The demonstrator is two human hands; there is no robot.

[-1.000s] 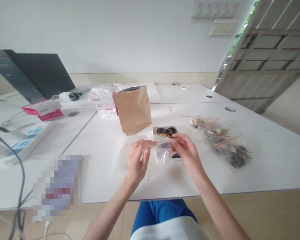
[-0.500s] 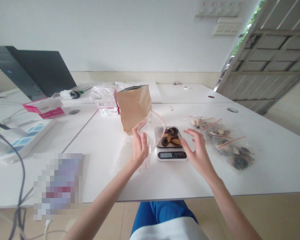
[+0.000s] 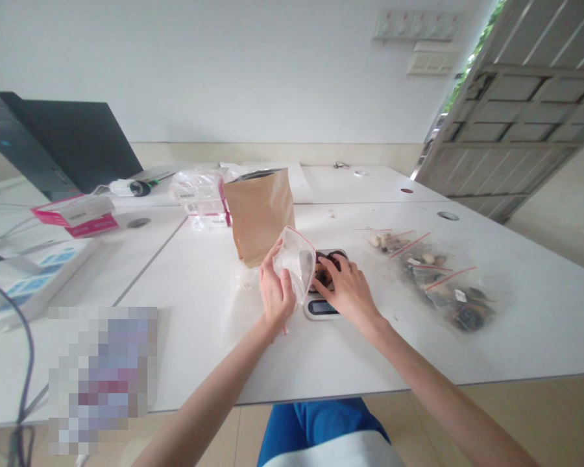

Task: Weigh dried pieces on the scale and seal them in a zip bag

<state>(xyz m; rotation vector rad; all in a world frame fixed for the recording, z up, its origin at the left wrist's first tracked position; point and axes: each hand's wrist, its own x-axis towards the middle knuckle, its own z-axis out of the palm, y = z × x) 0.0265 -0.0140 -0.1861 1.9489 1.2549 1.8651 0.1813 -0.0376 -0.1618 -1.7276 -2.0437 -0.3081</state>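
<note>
My left hand (image 3: 274, 290) is shut on the edge of a clear zip bag (image 3: 294, 264) with red-striped seals, holding it up beside the scale. My right hand (image 3: 343, 290) curls down over dark brown dried pieces (image 3: 325, 272) in the tray of a digital kitchen scale (image 3: 321, 309). Its fingers touch the pieces, but I cannot tell whether any is gripped. The bag and my hands hide much of the tray.
A brown paper bag (image 3: 259, 215) stands just left of the scale on the white table (image 3: 199, 331). Filled zip bags (image 3: 431, 280) lie to the right. Farther back are a crumpled plastic bag (image 3: 199, 194), a pink box (image 3: 75, 216) and a dark laptop (image 3: 63, 141).
My right hand has moved from beside the scale onto the pieces in its tray. My left hand has moved slightly closer, with the zip bag still held up.
</note>
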